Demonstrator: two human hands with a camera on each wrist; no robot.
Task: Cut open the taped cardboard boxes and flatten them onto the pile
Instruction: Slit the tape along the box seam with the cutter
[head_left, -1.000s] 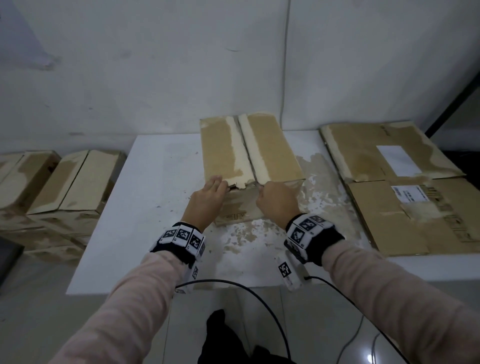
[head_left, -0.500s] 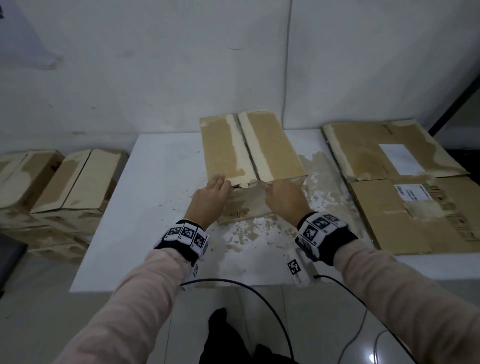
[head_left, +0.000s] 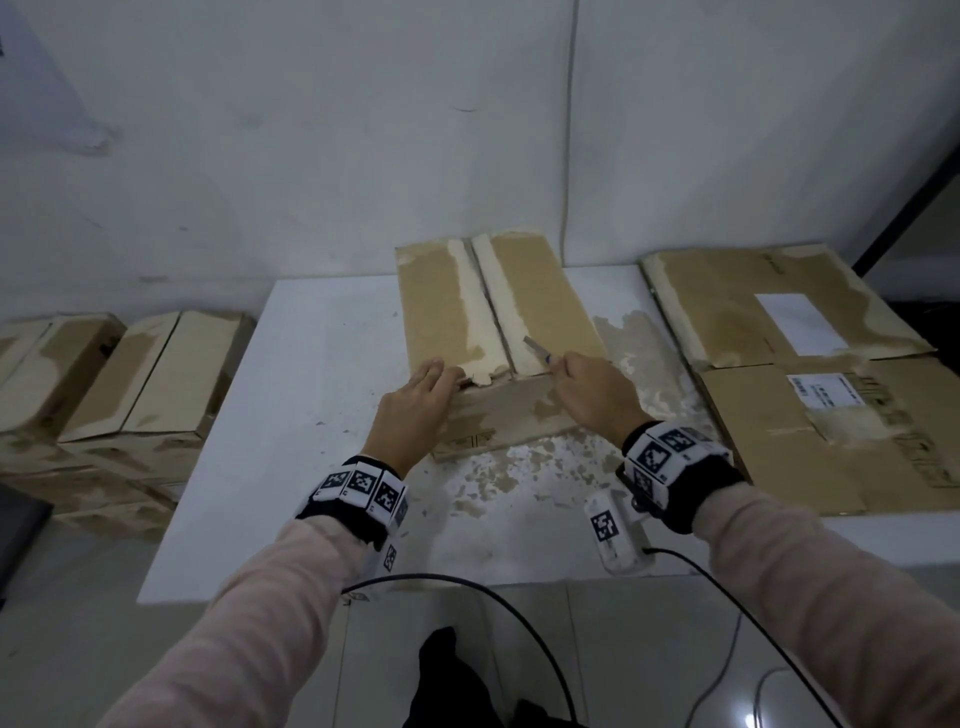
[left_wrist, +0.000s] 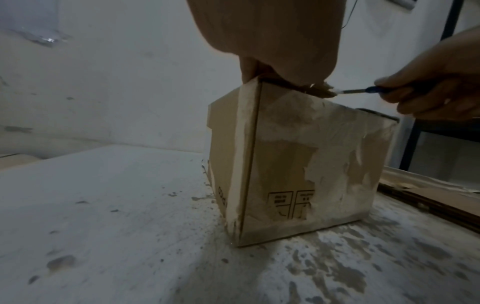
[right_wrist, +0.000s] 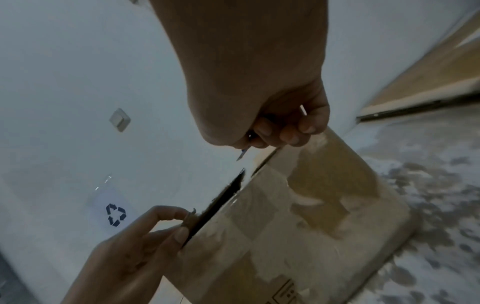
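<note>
Cardboard box (head_left: 498, 332) stands upright near the middle of the white tabletop (head_left: 311, 415), its two top flaps meeting along a centre seam that runs away from the person. That seam faces up, which puts it within easy reach of a blade drawn toward the body.

The right hand (head_left: 592, 395) has its grip closed round a small knife (head_left: 535, 349) with a blue handle, fingers curled tight on it, the blade pointing at the near end of the seam. From the left wrist view the blade tip sits right at the torn top edge of the box front. Whether it is in the cardboard or just touching, I cannot tell.

The left hand (head_left: 415, 410) rests on the near left corner of the box. Its fingers lie on the left flap and its thumb is on the front face, pinching the flap edge, as the right wrist view shows. That grip likely steadies the box against the pull of the knife and keeps the flap from lifting.

The left hand sits to the left of the seam, so a slip of the blade could still reach those fingers.

A pile (head_left: 810, 374) of flattened boxes lies at the right of the tabletop, beside the box. More closed boxes (head_left: 130, 384) wait at the left, off the tabletop.
</note>
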